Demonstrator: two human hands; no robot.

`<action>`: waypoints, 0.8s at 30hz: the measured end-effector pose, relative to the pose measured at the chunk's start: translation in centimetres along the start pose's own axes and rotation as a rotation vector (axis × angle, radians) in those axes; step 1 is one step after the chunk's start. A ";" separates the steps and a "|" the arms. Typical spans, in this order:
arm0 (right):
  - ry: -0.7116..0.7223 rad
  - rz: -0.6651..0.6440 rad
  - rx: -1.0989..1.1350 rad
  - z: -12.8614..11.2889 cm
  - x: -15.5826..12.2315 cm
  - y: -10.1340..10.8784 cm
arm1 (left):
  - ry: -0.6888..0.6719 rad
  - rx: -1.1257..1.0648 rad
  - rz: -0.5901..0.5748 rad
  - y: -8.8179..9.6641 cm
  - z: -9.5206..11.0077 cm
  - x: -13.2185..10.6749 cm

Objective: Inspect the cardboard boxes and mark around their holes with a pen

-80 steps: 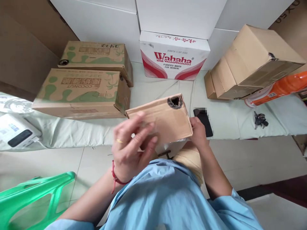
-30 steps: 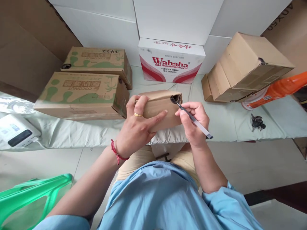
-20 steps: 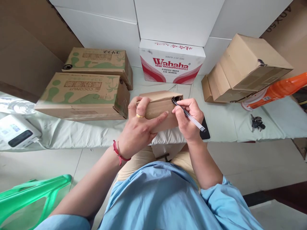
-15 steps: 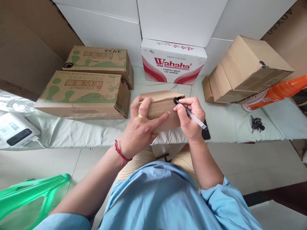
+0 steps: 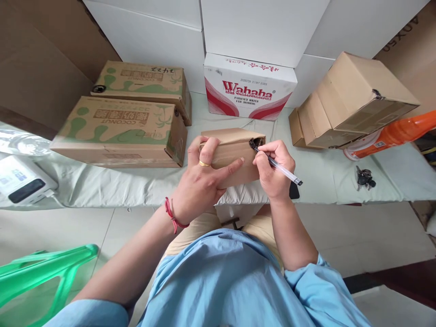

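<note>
A small brown cardboard box (image 5: 235, 135) is tilted at the table's front edge. My left hand (image 5: 204, 181) grips its left side, thumb along the near face and fingers over the top edge. In my right hand (image 5: 277, 175) is a pen (image 5: 286, 171) with a clear barrel, pinched between thumb and fingers. The pen's front end meets a black patch (image 5: 254, 144) at the box's upper right corner; its exact tip is hard to make out. Part of a dark flat object (image 5: 294, 190) shows behind my right wrist.
Two printed coconut cartons (image 5: 129, 131) stand left, beside a white power bank (image 5: 25, 181). A Wahaha water carton (image 5: 250, 88) is at the back. Stacked brown boxes (image 5: 344, 100), an orange bottle (image 5: 388, 136) and keys (image 5: 365, 177) are right. A green stool (image 5: 64, 263) stands lower left.
My right hand and the pen have shifted slightly right and down, showing more of the black patch. My left hand keeps its grip on the box. The view has moved slightly.
</note>
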State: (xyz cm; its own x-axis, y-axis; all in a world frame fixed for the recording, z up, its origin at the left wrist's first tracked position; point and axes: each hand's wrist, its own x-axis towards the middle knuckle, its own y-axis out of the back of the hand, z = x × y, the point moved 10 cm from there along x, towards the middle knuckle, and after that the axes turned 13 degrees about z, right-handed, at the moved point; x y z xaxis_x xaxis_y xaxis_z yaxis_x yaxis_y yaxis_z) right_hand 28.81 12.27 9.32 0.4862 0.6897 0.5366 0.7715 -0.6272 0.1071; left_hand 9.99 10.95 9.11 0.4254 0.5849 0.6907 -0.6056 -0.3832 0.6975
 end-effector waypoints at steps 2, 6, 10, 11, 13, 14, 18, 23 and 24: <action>-0.012 0.039 0.007 0.1 0.0 0.3 | 0.001 0.006 0.000 0.0 0.1 0.0; -0.056 0.113 0.155 0.5 -0.4 1.1 | -0.004 0.018 -0.005 0.2 0.7 -0.2; -0.094 0.264 0.204 2.3 -0.8 3.5 | 0.061 0.082 0.004 0.6 0.4 -0.5; -0.093 0.313 0.162 3.0 -0.9 4.4 | 0.063 0.088 -0.005 0.6 0.3 -0.5; -0.067 0.365 0.016 4.5 -0.9 6.0 | 0.046 0.080 -0.037 0.3 0.2 -0.6; -0.042 0.344 -0.089 5.2 -0.8 6.4 | 0.036 0.073 -0.055 0.1 0.1 -0.7; 0.088 -0.034 -0.551 8.5 -1.2 4.2 | 0.017 0.055 -0.089 -0.5 -0.5 -0.9; 0.086 -0.426 -0.944 13.1 -3.1 0.8 | -0.013 0.000 -0.055 -0.4 -0.4 -0.8; 0.072 -0.464 -0.985 13.7 -3.2 0.4 | -0.017 -0.005 -0.054 -0.4 -0.4 -0.7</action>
State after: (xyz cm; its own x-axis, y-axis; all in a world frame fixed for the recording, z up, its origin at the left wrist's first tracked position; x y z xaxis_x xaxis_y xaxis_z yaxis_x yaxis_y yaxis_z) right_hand 33.18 14.72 -3.84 0.1827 0.9314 0.3149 0.1907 -0.3477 0.9180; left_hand 9.61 10.96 8.26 0.4691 0.5925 0.6549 -0.5848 -0.3473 0.7331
